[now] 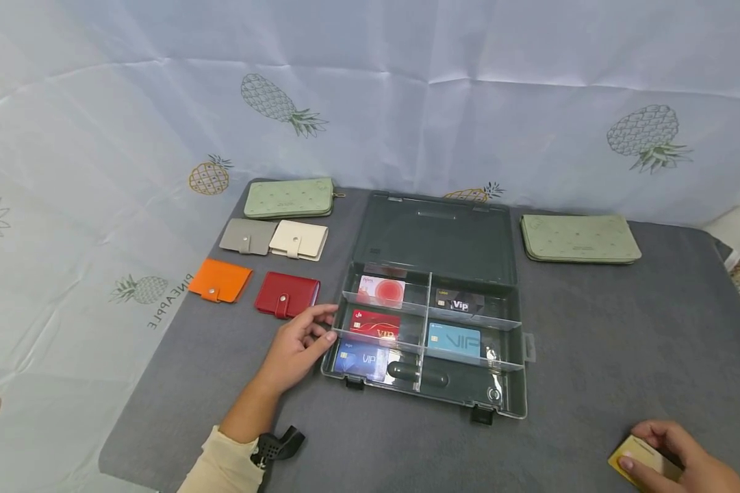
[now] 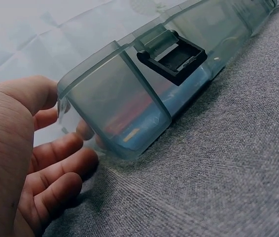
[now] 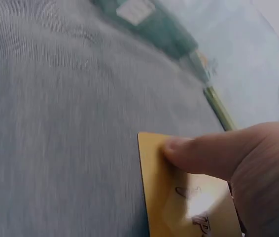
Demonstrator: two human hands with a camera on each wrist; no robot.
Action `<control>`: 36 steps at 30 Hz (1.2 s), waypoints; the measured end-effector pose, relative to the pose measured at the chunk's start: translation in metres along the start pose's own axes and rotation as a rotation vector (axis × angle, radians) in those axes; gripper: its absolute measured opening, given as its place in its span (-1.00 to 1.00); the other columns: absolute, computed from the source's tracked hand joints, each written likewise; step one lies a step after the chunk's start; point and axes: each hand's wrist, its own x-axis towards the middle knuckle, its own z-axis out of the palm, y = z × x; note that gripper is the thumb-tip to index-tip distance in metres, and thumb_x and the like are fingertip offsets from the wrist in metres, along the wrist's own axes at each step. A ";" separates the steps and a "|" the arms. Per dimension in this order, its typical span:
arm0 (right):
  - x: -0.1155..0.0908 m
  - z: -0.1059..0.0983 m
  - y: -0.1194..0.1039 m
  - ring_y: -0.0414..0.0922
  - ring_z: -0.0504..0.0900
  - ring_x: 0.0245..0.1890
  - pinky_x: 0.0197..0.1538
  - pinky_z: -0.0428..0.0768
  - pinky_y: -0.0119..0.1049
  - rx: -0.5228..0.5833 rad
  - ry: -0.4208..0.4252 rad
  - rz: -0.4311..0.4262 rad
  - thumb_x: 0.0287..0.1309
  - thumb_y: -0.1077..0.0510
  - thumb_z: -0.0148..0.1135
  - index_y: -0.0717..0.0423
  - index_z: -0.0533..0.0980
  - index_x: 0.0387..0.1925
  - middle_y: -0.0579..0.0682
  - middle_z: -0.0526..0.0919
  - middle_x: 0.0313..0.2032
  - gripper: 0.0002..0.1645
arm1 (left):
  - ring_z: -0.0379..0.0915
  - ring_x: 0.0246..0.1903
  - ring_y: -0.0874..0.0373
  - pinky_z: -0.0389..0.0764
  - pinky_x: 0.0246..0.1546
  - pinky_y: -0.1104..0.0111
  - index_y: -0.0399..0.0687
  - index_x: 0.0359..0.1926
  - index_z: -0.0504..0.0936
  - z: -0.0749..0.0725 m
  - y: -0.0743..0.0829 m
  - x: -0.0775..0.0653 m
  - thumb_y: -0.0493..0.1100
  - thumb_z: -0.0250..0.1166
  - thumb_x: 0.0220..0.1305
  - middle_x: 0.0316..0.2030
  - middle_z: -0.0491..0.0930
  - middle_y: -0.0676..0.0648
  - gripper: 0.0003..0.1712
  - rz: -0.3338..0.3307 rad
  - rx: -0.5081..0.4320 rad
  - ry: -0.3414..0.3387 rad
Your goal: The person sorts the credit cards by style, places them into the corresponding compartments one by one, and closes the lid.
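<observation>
A clear grey plastic case point(image 1: 434, 239) lies with its lid folded back, its tray split into compartments. Inside are a pink-and-white card point(image 1: 382, 292), a black card point(image 1: 460, 301), a red card point(image 1: 374, 324), a light blue card point(image 1: 454, 340) and a dark blue card point(image 1: 361, 361). My left hand point(image 1: 297, 346) touches the case's left side; in the left wrist view its thumb is at the rim and the other fingers are loosely bent beside the wall. At the lower right, my right hand point(image 1: 684, 459) pinches a gold card point(image 3: 154, 197), thumb on its face.
Left of the case lie a green wallet point(image 1: 289, 198), a grey card holder point(image 1: 248, 237), a cream one point(image 1: 298, 239), an orange one point(image 1: 222, 281) and a red one point(image 1: 286, 294). Another green wallet point(image 1: 580, 238) lies right of the lid. Pineapple-print cloth point(image 1: 406, 123) hangs behind the grey table point(image 1: 591, 329).
</observation>
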 end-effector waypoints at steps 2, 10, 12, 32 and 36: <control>-0.001 0.003 -0.016 -0.35 0.49 -0.47 -0.43 0.56 -0.38 0.015 0.068 -0.001 0.34 0.16 0.47 0.41 0.44 0.08 0.00 0.65 -0.28 -0.49 | 0.62 -0.24 0.11 0.62 -0.33 0.37 -0.06 0.37 0.60 0.000 0.000 0.000 -0.22 0.38 0.47 0.01 0.68 -0.13 -0.50 0.002 0.005 0.000; -0.001 -0.009 -0.078 -0.43 0.59 -0.40 -0.40 0.55 -0.45 0.023 0.176 -0.227 0.45 0.11 0.40 0.11 0.58 0.01 -0.08 0.71 -0.25 -0.76 | 0.63 -0.25 0.14 0.62 -0.35 0.37 -0.08 0.37 0.59 0.000 -0.001 0.001 -0.24 0.37 0.46 0.00 0.68 -0.14 -0.50 0.013 -0.010 -0.008; 0.001 -0.012 -0.092 -0.42 0.60 -0.36 -0.37 0.52 -0.48 0.045 0.184 -0.297 0.42 0.12 0.43 0.02 0.60 0.00 -0.14 0.71 -0.24 -0.79 | 0.63 -0.26 0.14 0.62 -0.36 0.37 -0.10 0.37 0.59 0.000 -0.001 0.001 -0.26 0.37 0.45 0.00 0.69 -0.14 -0.50 0.018 -0.019 -0.010; 0.027 0.019 -0.211 -0.40 0.61 -0.40 -0.37 0.55 -0.47 0.224 0.138 -0.877 0.11 0.44 0.54 -0.17 0.65 -0.07 -0.38 0.72 -0.27 -0.50 | 0.62 -0.27 0.16 0.61 -0.37 0.38 -0.06 0.37 0.59 0.000 -0.002 0.000 -0.24 0.37 0.46 -0.01 0.68 -0.11 -0.50 0.020 -0.012 -0.016; 0.030 0.028 -0.218 -0.43 0.59 -0.37 -0.31 0.55 -0.50 0.175 0.153 -0.951 0.06 0.42 0.58 -0.16 0.67 -0.10 -0.37 0.71 -0.24 -0.51 | 0.62 -0.27 0.15 0.61 -0.37 0.38 -0.07 0.37 0.59 0.000 -0.001 0.000 -0.24 0.37 0.46 -0.01 0.68 -0.12 -0.50 0.021 -0.011 -0.012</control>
